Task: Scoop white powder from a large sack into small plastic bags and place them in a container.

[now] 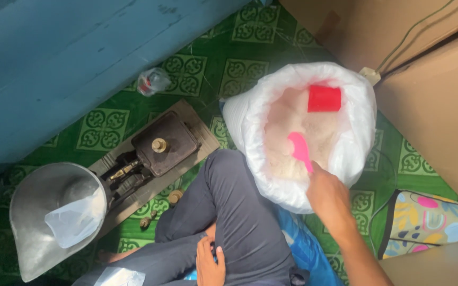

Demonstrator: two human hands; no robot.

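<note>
The right hand (328, 195) is closed around the handle of a pink scoop (299, 149), whose bowl lies up and to the left of the knuckles — its long axis runs diagonally from the hand into the mouth of a big white sack (253, 119). The scoop's bowl rests on or just over the pale grain (287, 132) that fills the sack; I cannot tell whether it is dug in. A red cup (324, 98) sits at the far side of the sack, well beyond the scoop.

The left hand (209, 262) lies low by the person's lap, fingers curled loosely against the grey trouser leg (239, 212), gripping nothing that shows. It is well apart from the sack, so the right hand is plainly the nearer one.

Off to the left, across the bent knee, stands a balance scale (155, 151) on the green patterned floor (239, 74), its metal pan (38, 212) holding a clear plastic bag (75, 220) — on the opposite side of the body from the scoop. Small brass weights (175, 197) lie near the scale's base.
</note>
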